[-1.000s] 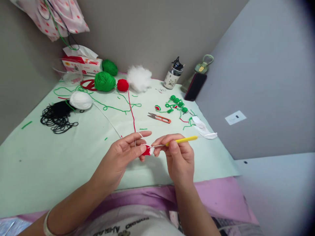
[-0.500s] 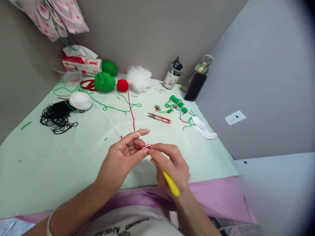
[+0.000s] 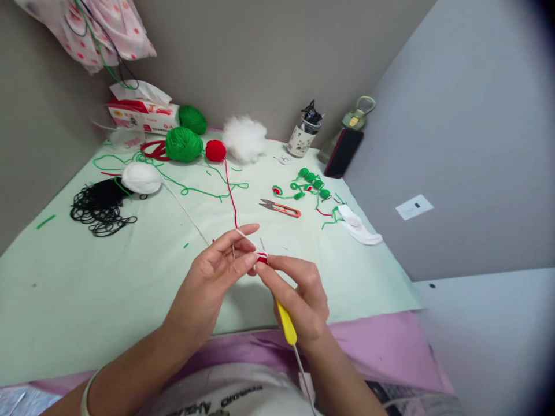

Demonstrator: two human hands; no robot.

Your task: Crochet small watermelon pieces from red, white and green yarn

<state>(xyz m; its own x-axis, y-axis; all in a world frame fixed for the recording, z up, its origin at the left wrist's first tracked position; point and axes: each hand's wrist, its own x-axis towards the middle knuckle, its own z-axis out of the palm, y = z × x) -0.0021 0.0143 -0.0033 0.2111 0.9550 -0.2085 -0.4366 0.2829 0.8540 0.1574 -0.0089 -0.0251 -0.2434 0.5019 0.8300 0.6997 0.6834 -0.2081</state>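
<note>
Between the fingertips of my left hand (image 3: 212,266) is a small red and white crochet piece (image 3: 262,259). White yarn (image 3: 248,236) runs over my raised left index finger down to it. My right hand (image 3: 303,294) grips a crochet hook with a yellow handle (image 3: 286,323); its thin metal tip shows just above the piece, and a metal shaft sticks out below the handle. My right fingertips also touch the edge of the piece. Red yarn (image 3: 230,196) leads from a red yarn ball (image 3: 215,151) toward my left hand. The white yarn comes from a white ball (image 3: 141,177).
Orange thread snips (image 3: 281,208) lie beyond my hands, near small green crocheted pieces (image 3: 313,180). Farther back are green yarn balls (image 3: 184,144), white stuffing (image 3: 245,138), a pen jar (image 3: 304,136) and a phone (image 3: 344,153) leaning on a bottle. Black yarn (image 3: 102,205) lies left.
The yellow handle has swung to the left and stands steeper. The crochet piece is turned more upright, and the hook's tip now shows above it. My right hand has shifted slightly left.
</note>
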